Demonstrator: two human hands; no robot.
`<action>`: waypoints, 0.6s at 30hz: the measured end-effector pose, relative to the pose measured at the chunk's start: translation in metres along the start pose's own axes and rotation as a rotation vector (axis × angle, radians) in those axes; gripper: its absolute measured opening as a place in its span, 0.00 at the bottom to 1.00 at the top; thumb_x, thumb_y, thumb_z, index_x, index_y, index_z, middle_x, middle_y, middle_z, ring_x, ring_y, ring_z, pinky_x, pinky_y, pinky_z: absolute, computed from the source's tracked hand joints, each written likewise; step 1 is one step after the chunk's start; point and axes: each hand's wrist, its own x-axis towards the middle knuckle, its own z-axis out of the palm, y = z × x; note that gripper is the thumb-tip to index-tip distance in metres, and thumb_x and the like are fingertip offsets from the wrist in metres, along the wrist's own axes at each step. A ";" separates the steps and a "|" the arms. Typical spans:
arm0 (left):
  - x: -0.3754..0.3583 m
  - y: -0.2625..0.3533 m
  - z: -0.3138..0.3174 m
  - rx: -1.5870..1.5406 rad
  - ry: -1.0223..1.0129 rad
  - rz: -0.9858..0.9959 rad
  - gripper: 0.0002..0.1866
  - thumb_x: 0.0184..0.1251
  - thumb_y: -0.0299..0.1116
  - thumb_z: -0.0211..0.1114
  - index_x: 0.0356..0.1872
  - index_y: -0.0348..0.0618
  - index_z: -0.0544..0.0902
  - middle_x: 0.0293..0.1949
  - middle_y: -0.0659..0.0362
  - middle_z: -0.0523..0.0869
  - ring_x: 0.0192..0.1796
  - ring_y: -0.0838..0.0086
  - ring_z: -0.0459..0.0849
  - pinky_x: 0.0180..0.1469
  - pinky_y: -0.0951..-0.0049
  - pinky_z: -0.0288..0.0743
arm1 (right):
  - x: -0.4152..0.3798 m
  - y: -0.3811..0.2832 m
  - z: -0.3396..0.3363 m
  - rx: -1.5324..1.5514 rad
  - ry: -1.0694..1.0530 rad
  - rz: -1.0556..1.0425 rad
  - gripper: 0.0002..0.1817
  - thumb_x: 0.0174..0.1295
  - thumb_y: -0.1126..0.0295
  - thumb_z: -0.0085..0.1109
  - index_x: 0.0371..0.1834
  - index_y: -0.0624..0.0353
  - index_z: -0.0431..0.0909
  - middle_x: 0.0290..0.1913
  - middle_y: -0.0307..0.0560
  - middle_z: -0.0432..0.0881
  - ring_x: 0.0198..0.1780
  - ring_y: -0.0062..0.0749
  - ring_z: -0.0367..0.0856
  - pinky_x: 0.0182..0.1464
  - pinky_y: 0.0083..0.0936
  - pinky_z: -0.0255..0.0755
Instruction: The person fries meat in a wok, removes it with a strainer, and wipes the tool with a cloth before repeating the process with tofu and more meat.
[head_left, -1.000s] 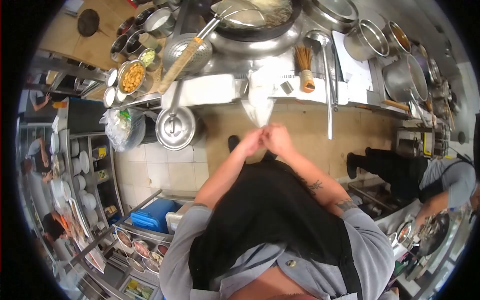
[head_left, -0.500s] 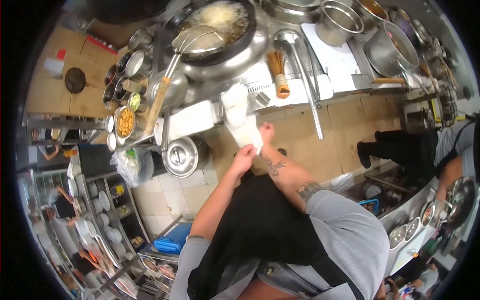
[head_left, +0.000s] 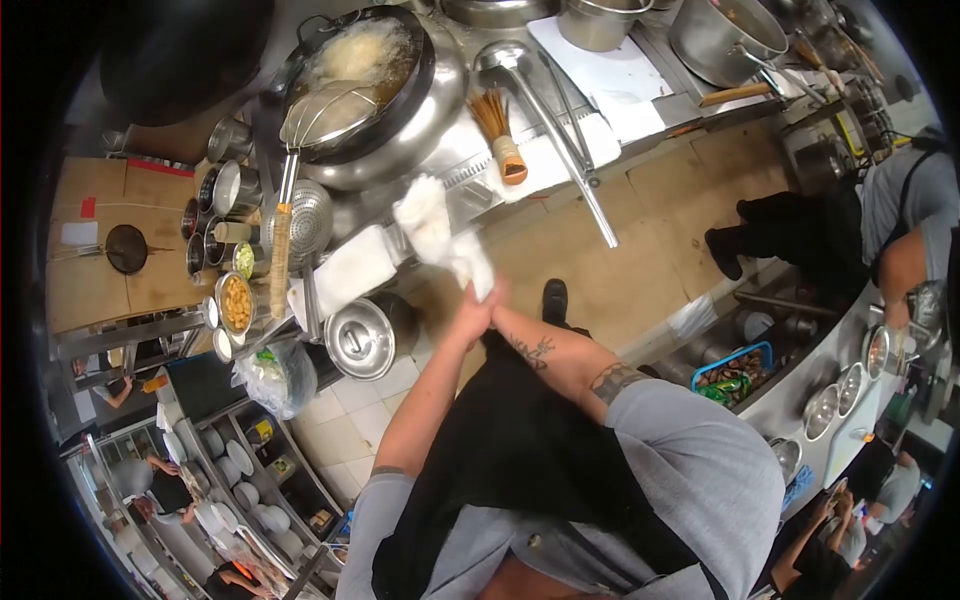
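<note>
A white cloth hangs twisted between the stove edge and my body. Its near end is in my left hand, whose fingers are closed round it. Pressed against that hand, my right hand is also closed on the cloth's near end. Beyond the cloth's far end, a dark wok of bubbling oil sits on the stove, with a wire strainer resting over its near side. A bamboo brush and a long metal ladle lie to the right on the counter.
Left of the stove are a perforated ladle, small containers and a bowl of orange-brown pieces. A lidded pot and a plastic bag stand below. Another person is at the right; more people are at the lower corners.
My right hand has moved left to meet my left hand on the cloth, which is now more bunched. The view has shifted, bringing the right-hand counter and a blue basket further into sight.
</note>
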 end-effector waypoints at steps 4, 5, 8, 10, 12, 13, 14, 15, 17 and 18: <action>0.019 -0.033 0.002 0.055 -0.033 -0.051 0.26 0.78 0.46 0.50 0.65 0.36 0.71 0.57 0.49 0.81 0.60 0.60 0.77 0.61 0.64 0.70 | 0.004 0.003 -0.034 0.071 0.020 0.124 0.33 0.63 0.41 0.52 0.55 0.60 0.77 0.53 0.57 0.79 0.56 0.54 0.77 0.56 0.46 0.72; 0.018 -0.033 0.000 0.055 -0.050 -0.111 0.25 0.78 0.46 0.48 0.64 0.36 0.72 0.57 0.49 0.82 0.60 0.60 0.78 0.62 0.63 0.69 | 0.003 0.001 -0.047 0.103 0.014 0.156 0.33 0.63 0.40 0.52 0.54 0.61 0.78 0.54 0.58 0.80 0.57 0.55 0.77 0.56 0.46 0.72; 0.018 -0.037 -0.003 -0.096 0.068 -0.202 0.24 0.78 0.46 0.49 0.59 0.36 0.77 0.52 0.51 0.84 0.56 0.63 0.80 0.57 0.65 0.72 | 0.012 -0.001 -0.062 0.437 -0.334 0.249 0.24 0.65 0.52 0.54 0.48 0.65 0.81 0.41 0.62 0.84 0.40 0.53 0.84 0.43 0.41 0.77; 0.014 -0.034 -0.015 -0.264 0.067 -0.267 0.24 0.77 0.46 0.49 0.60 0.37 0.76 0.51 0.52 0.83 0.54 0.65 0.80 0.55 0.65 0.74 | 0.009 0.003 -0.056 0.381 -0.366 0.246 0.23 0.65 0.53 0.53 0.45 0.64 0.82 0.41 0.63 0.85 0.38 0.54 0.84 0.43 0.41 0.78; 0.012 -0.031 -0.023 -0.380 0.080 -0.296 0.23 0.77 0.46 0.50 0.61 0.38 0.75 0.51 0.53 0.82 0.53 0.66 0.80 0.54 0.65 0.75 | 0.007 0.005 -0.057 0.235 -0.328 0.146 0.24 0.64 0.51 0.54 0.43 0.64 0.83 0.43 0.62 0.85 0.42 0.54 0.84 0.47 0.41 0.77; 0.011 -0.031 -0.025 -0.408 0.093 -0.294 0.24 0.76 0.46 0.51 0.61 0.38 0.74 0.52 0.53 0.81 0.53 0.66 0.80 0.53 0.64 0.75 | 0.002 0.001 -0.068 0.121 -0.272 0.050 0.26 0.64 0.48 0.54 0.43 0.64 0.83 0.45 0.62 0.84 0.47 0.53 0.83 0.50 0.42 0.75; 0.009 -0.033 -0.028 -0.438 0.107 -0.294 0.24 0.76 0.46 0.51 0.62 0.39 0.73 0.53 0.53 0.81 0.52 0.66 0.80 0.53 0.63 0.76 | -0.004 -0.003 -0.076 0.006 -0.219 -0.047 0.28 0.64 0.45 0.55 0.42 0.64 0.84 0.47 0.61 0.84 0.52 0.52 0.82 0.54 0.42 0.74; 0.009 -0.033 -0.029 -0.469 0.111 -0.308 0.24 0.76 0.47 0.52 0.63 0.39 0.72 0.54 0.52 0.80 0.53 0.65 0.80 0.53 0.62 0.76 | -0.015 -0.014 -0.086 0.024 -0.053 -0.103 0.27 0.63 0.46 0.56 0.41 0.64 0.83 0.46 0.61 0.84 0.51 0.52 0.82 0.52 0.41 0.74; 0.009 -0.033 -0.031 -0.526 0.113 -0.335 0.26 0.76 0.48 0.53 0.64 0.39 0.70 0.57 0.52 0.78 0.55 0.63 0.79 0.55 0.59 0.76 | -0.039 -0.037 -0.106 0.066 0.282 -0.211 0.26 0.62 0.46 0.58 0.38 0.64 0.83 0.43 0.60 0.84 0.47 0.52 0.83 0.49 0.40 0.75; 0.009 -0.029 -0.030 -0.562 0.090 -0.346 0.24 0.77 0.47 0.51 0.63 0.40 0.71 0.56 0.53 0.79 0.54 0.64 0.79 0.55 0.59 0.75 | -0.043 -0.037 -0.106 0.176 0.094 -0.228 0.25 0.62 0.48 0.59 0.37 0.64 0.82 0.41 0.60 0.84 0.45 0.52 0.83 0.47 0.39 0.75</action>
